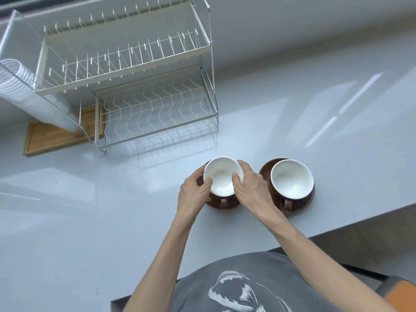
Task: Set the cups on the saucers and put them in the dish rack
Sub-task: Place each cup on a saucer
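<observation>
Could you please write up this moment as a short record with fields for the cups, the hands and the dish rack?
left cup: white inside, brown outside, on a brown saucer
left hand: fingers on the left cup's left side
right hand: fingers on the left cup's right rim
right cup: on its own brown saucer, untouched, handle toward the person
dish rack: two-tier wire rack, both tiers hold no dishes
counter: pale grey, both cup sets stand on it
</observation>
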Demonstrator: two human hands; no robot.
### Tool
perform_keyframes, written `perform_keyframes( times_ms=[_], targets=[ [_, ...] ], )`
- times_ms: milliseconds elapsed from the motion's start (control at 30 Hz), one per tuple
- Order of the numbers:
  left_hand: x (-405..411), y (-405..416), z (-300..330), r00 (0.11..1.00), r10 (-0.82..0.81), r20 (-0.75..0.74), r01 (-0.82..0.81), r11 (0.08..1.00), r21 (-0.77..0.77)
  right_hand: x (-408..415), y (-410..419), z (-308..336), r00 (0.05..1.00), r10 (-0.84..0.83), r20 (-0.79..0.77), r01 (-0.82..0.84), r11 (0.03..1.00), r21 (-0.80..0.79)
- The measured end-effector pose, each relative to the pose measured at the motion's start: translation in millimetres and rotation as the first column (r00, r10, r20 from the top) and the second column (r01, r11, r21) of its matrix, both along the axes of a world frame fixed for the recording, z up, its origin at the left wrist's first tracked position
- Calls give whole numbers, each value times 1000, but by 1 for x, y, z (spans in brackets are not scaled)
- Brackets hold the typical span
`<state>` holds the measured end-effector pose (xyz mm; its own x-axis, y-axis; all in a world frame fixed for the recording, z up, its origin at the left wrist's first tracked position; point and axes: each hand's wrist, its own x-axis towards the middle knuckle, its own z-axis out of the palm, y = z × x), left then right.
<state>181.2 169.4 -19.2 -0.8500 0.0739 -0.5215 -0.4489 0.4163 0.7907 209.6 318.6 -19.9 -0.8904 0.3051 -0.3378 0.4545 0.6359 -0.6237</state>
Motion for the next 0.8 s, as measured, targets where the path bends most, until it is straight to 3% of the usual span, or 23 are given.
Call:
perform_keyframes(
  times_ms=[800],
  targets=[
    [0,-8,-15,997,25,71,-28,999,42,-4,-2,-4,999,32,39,-31,999,-20]
  ],
)
